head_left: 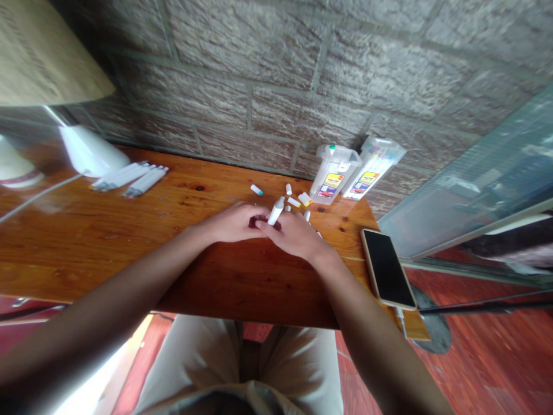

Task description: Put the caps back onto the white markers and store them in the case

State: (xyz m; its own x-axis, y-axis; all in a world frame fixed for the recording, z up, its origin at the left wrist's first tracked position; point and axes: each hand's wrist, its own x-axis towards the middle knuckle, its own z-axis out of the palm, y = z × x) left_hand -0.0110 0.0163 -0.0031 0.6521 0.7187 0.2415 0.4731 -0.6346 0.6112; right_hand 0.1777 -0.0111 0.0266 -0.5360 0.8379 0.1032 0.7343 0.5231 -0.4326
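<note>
A white marker (275,212) stands tilted up in my right hand (297,235), its tip end uncapped and pointing away from me. My right thumb and fingers are closed around its lower part. Touching or almost touching it from the left is my left hand (235,222), with its fingers curled. Whatever the left fingers hold, if anything, is hidden. Just beyond the hands lie several loose marker caps, among them a white cap with a blue-green end (256,189), a plain white cap (288,188) and a white cap with a yellow end (294,202).
Several white markers (144,181) lie in a row on the wooden table (185,199), beside the lamp base (90,151). Two clear plastic marker cases (325,173) stand near the stone wall. A phone (387,268) with a cable rests at the right edge.
</note>
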